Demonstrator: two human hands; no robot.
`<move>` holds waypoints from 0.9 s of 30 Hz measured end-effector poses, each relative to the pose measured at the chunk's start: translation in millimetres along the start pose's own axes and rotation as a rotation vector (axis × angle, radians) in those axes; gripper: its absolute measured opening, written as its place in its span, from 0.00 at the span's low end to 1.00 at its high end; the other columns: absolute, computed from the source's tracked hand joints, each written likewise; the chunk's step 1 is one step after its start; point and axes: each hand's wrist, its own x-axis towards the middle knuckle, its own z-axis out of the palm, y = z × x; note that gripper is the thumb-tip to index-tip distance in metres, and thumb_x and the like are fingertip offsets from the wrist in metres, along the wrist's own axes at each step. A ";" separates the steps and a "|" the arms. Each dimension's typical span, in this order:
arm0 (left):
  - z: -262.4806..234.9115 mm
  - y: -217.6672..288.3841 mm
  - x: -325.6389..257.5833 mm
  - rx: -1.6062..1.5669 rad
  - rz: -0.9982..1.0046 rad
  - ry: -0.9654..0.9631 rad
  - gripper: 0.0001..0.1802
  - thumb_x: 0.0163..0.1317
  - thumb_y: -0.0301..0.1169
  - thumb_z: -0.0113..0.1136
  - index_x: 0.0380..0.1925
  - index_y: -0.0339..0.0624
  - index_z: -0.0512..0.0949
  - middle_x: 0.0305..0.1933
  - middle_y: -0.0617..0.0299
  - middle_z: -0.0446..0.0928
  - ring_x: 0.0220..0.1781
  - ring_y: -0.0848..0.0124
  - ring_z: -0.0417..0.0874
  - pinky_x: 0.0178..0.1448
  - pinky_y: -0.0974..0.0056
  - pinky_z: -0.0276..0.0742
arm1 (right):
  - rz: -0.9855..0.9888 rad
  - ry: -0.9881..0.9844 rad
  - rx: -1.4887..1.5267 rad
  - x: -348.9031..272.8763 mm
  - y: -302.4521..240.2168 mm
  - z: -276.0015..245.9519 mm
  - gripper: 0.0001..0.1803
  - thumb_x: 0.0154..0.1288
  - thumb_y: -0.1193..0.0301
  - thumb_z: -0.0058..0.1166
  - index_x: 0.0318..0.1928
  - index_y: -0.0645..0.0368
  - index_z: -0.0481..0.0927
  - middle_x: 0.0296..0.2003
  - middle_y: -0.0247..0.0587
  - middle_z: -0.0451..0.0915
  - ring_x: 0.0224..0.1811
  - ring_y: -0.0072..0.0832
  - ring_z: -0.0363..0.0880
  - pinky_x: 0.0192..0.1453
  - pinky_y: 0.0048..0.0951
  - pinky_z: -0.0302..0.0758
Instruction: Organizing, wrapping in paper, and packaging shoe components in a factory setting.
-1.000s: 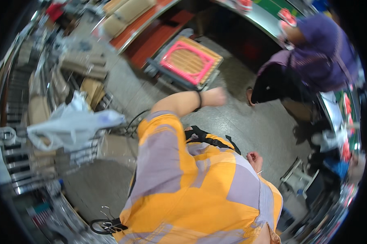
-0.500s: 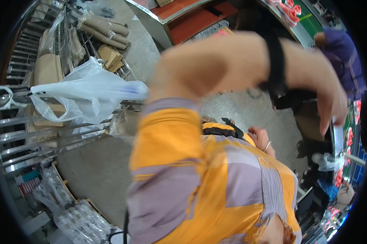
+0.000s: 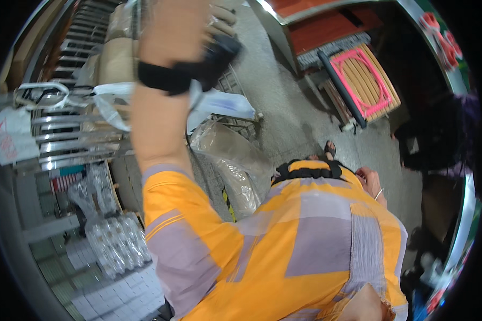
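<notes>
My left forearm (image 3: 166, 125) rises across the left side, with a black strap (image 3: 163, 77) and a blurred dark device on it. It passes over a metal-barred rack (image 3: 72, 120); my left hand lies beyond the top edge, so its fingers are hidden. Behind the forearm, a white plastic bag (image 3: 222, 103) lies by the rack. Low at my right side is my right hand (image 3: 368, 177), with a thin light bracelet at the wrist. Its fingers are loosely bent and partly apart beside my orange and grey shirt, with nothing seen in them.
A tan slatted piece with a pink frame (image 3: 361, 83) stands before a red-brown desk (image 3: 332, 35). Plastic-wrapped brown rolls (image 3: 233, 152) stand beside the rack. Clear-wrapped goods (image 3: 118, 241) are stacked lower left. Pink-red shoes (image 3: 441, 40) line a bench at far right.
My left arm has swung from the right across to the left and up, taking its hand out of view. The view has turned, bringing the pink-framed slatted piece fully into sight.
</notes>
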 end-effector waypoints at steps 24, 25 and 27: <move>123.4 -242.6 -135.4 -0.363 -0.794 -0.302 0.17 0.58 0.28 0.59 0.47 0.35 0.72 0.39 0.56 0.79 0.42 0.70 0.80 0.48 0.66 0.76 | -0.477 -0.093 -0.284 253.8 -80.7 -45.6 0.07 0.56 0.67 0.55 0.30 0.57 0.77 0.28 0.43 0.78 0.33 0.40 0.78 0.35 0.39 0.75; 115.9 -256.0 -131.7 -0.413 -0.820 -0.204 0.15 0.59 0.26 0.58 0.46 0.35 0.73 0.37 0.59 0.79 0.42 0.73 0.80 0.48 0.68 0.76 | -0.503 -0.089 -0.286 268.2 -90.8 -40.9 0.07 0.56 0.67 0.55 0.31 0.57 0.77 0.28 0.43 0.78 0.33 0.41 0.78 0.35 0.39 0.75; 100.7 -283.0 -133.2 -0.439 -0.878 -0.113 0.14 0.61 0.28 0.58 0.46 0.35 0.74 0.38 0.61 0.79 0.40 0.76 0.79 0.48 0.70 0.75 | -0.520 -0.069 -0.287 295.8 -111.2 -34.8 0.07 0.56 0.67 0.55 0.32 0.56 0.77 0.28 0.42 0.78 0.33 0.41 0.78 0.36 0.40 0.75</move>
